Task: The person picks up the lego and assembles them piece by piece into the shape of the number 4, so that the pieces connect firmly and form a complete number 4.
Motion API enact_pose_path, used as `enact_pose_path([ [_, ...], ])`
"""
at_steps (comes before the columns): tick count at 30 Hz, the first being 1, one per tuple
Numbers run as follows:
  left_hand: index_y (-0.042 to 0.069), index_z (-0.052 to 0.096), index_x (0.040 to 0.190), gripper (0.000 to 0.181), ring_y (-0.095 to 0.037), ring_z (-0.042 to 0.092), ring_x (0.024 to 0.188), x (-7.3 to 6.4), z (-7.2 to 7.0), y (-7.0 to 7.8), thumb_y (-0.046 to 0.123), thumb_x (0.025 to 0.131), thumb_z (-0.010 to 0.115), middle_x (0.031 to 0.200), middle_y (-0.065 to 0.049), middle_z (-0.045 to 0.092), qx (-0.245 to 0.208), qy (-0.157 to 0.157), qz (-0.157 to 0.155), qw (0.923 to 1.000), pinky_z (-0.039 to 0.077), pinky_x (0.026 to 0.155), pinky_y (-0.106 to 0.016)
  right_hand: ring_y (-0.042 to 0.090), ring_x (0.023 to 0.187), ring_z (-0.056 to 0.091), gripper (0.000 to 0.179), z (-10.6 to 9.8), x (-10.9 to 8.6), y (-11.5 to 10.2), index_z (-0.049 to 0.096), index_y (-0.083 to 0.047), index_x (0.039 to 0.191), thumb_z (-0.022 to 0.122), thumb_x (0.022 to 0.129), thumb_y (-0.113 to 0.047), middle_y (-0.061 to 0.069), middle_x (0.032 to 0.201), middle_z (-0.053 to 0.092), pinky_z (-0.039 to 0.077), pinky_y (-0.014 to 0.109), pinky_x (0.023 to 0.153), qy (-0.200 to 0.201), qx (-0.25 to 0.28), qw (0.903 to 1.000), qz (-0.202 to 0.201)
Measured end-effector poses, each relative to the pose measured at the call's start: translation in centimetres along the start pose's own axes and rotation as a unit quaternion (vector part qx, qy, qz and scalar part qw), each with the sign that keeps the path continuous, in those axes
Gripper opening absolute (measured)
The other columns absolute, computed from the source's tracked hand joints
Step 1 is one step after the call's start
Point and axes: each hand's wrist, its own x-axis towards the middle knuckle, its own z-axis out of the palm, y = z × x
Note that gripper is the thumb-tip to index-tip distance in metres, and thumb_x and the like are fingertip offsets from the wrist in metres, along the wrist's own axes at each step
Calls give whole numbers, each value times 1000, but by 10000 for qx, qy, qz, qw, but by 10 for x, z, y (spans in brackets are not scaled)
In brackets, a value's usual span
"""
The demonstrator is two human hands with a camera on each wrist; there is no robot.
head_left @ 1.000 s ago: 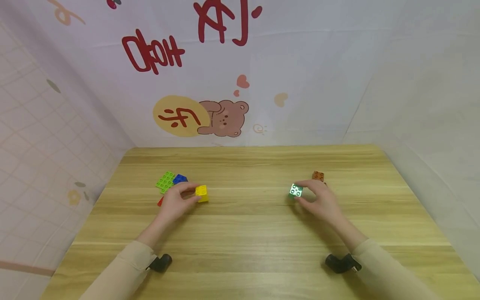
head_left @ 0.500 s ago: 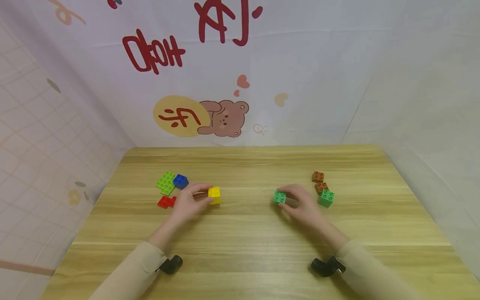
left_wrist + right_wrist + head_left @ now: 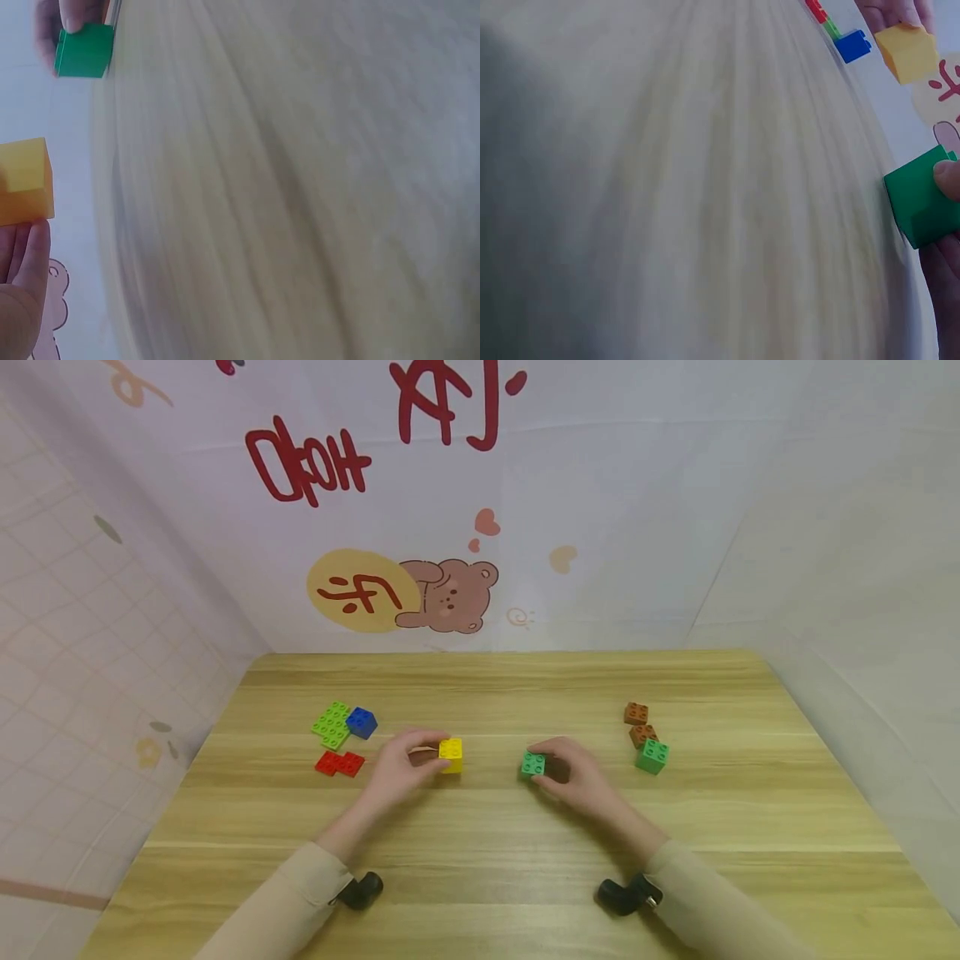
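Near the middle of the table my left hand (image 3: 401, 768) pinches a yellow toy building brick (image 3: 451, 756) between thumb and fingers, its studs facing up. Across a short gap, my right hand (image 3: 581, 781) pinches a green toy building brick (image 3: 533, 765) the same way, studs up too. In the left wrist view the yellow brick (image 3: 26, 180) shows at the left edge, with the green brick (image 3: 85, 51) beyond it. The right wrist view has the green brick (image 3: 922, 196) close by and the yellow brick (image 3: 907, 54) farther off.
At the left lie a lime-green plate (image 3: 332, 725), a blue brick (image 3: 362, 722) against it, and red pieces (image 3: 341, 764). At the right, brown bricks (image 3: 637, 713) lie beside a second green brick (image 3: 652, 757). A printed cloth (image 3: 600, 527) hangs behind the wooden table (image 3: 480, 877).
Both hands have moved inward, the yellow brick going right and the green one left, so the gap between them has shrunk. The red pieces and the second green brick have come into full view.
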Motion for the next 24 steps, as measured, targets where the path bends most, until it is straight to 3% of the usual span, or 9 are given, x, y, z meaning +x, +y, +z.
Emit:
enact_pose_path([
  [7,-5,69,116,37,-35,62,106,2,10,0,-10,80,76,114,-18,61,-205,-21,81,9998,52,92,-40,23,110,61,41,10,5,2,67,-8,122,80,83,-4,3,116,66,49,41,97,-141,256,9996,60],
  [17,-3,70,116,35,-34,64,103,6,24,6,-8,81,76,113,-17,62,-276,-157,277,9991,53,90,-37,24,111,62,39,14,9,0,66,-7,123,78,86,-5,6,119,65,50,38,96,-306,851,9950,432],
  [24,-5,69,116,35,-35,64,104,10,35,13,-8,82,75,115,-19,61,-355,-322,467,9978,53,91,-42,33,111,63,43,17,9,4,63,-1,124,78,84,0,15,121,64,50,45,96,-257,1252,9904,519],
])
